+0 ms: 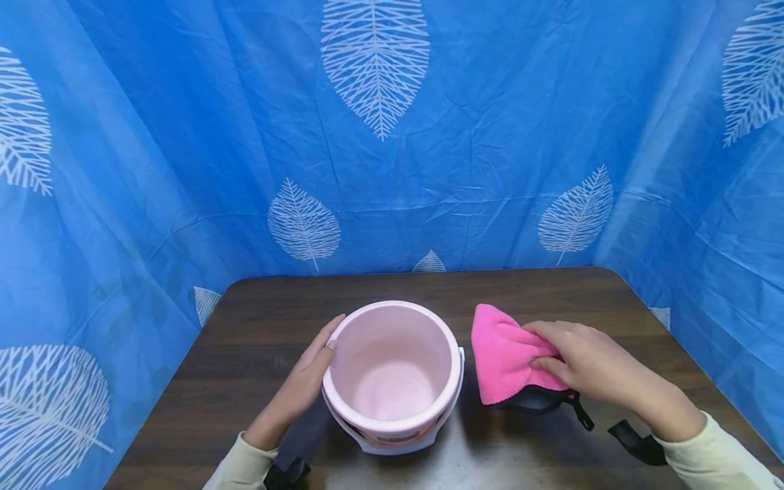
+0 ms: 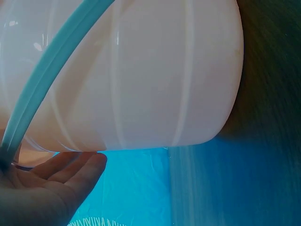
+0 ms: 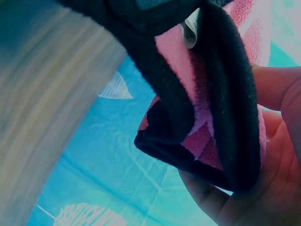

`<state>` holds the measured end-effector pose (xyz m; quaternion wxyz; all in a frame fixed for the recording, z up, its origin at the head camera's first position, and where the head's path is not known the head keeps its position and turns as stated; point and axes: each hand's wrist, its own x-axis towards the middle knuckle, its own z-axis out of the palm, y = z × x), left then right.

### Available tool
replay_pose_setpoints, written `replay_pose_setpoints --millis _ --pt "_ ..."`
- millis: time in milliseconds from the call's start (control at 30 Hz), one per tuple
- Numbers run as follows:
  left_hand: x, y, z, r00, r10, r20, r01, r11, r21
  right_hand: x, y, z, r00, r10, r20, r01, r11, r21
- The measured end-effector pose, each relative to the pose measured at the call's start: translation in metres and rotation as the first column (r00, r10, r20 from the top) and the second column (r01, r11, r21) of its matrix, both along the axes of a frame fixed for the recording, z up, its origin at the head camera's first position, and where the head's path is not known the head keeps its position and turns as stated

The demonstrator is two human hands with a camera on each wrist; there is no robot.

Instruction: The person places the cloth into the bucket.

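Head view: the pink bucket (image 1: 392, 426), lower centre, is touched by the unclenched left hand (image 1: 300, 381); the pink cloth (image 1: 499, 354), lower right, is pinched by the right hand (image 1: 578, 357). Left wrist: straight fingers (image 2: 89, 173) are seen lower left. Right wrist: the cloth is seen centrally.

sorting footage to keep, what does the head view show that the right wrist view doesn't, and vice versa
Only the head view shows the round, pale pink plastic bucket and the person's left hand resting against it.

Only the right wrist view shows the small white tag in the pink plush fabric item with black edging.

Both show that item, the right hand holding it, the brown wood-grain tabletop and the blue leaf-print curtain.
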<state>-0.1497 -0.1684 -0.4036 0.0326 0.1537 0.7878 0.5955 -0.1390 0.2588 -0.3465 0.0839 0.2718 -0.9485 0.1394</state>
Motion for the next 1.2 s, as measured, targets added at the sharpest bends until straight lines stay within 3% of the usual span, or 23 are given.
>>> replay_pose_setpoints --millis 933,1200 --pt "-0.004 -0.002 -0.001 1.0 -0.01 0.011 0.01 1.0 0.007 -0.003 -0.013 0.033 0.998 0.064 -0.025 -0.064 0.998 -0.011" --pt "-0.005 -0.002 -0.001 1.0 -0.006 0.009 0.006 1.0 0.002 -0.007 -0.024 0.041 0.993 0.091 -0.071 -0.092 0.996 -0.011"
